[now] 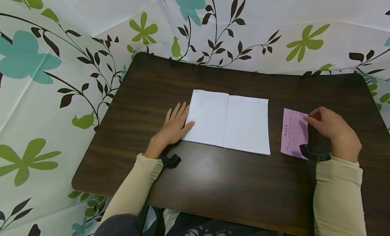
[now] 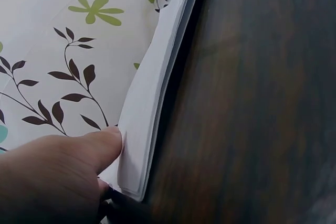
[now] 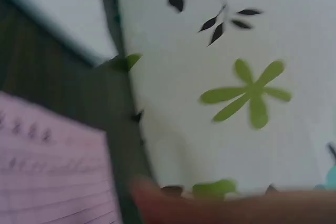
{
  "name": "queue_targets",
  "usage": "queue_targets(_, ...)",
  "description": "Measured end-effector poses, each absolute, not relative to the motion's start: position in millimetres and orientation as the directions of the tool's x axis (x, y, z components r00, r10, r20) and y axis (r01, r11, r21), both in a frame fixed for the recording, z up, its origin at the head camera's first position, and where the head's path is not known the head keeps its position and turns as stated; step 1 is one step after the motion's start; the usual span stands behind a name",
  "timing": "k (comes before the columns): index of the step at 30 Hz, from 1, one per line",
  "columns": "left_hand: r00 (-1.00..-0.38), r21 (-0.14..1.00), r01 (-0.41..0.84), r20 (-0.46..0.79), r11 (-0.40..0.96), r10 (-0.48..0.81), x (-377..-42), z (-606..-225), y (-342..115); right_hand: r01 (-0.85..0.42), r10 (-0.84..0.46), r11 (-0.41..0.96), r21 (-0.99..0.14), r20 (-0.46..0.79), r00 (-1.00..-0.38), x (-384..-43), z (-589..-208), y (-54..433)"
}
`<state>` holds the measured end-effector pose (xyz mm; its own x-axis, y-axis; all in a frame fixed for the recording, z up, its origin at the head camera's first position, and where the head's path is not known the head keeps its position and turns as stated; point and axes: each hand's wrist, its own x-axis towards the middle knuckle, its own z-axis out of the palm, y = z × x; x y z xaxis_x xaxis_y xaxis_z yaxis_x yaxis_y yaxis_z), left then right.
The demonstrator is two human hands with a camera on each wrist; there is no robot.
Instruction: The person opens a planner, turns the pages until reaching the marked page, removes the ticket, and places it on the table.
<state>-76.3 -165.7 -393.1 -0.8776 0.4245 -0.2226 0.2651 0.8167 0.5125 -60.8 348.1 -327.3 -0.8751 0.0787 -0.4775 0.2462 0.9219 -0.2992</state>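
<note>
Notebook (image 1: 230, 121), one, lying open mid-table (image 1: 213, 185); left hand (image 1: 174, 125) flat at its 9 o'clock edge, fingers straight, thumb touching the pages. One pink slip (image 1: 293, 133) at 3 o'clock, right hand (image 1: 330, 127) curled over its right edge, fingertips touching; grip hidden, cannot tell. Slip print unreadable. Floral cloth (image 1: 45, 94) all around.

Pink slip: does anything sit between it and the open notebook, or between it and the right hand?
Nothing visible. Bare table separates the pink slip from the open notebook, and the right hand already touches the slip's right edge.
</note>
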Motion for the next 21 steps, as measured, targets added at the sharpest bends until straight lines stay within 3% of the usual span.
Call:
queue_targets(4, -0.878, 0.523, 0.261, -0.22, 0.811, 0.425, -77.5, -391.6, -166.5, 0.04, -0.17, 0.914, -0.403, -0.472, -0.865, -70.9, -323.7, 323.5)
queue_targets(7, -0.877, 0.524, 0.258, -0.225, 0.812, 0.424, -77.4, -391.2, -166.6, -0.023, -0.255, 0.905, -0.425, -0.498, -0.829, -75.5, -327.3, 303.3)
queue_targets(13, -0.876, 0.526, 0.253, -0.231, 0.812, 0.423, -76.6, -391.2, -165.4, -0.078, -0.255, 0.945, -0.319, -0.565, -0.785, -75.1, -343.3, 283.8)
queue_targets(21, -0.873, 0.532, 0.251, -0.237, 0.809, 0.426, -76.7, -389.9, -165.0, -0.064, -0.251, 0.943, -0.327, -0.572, -0.781, -71.2, -348.1, 272.7)
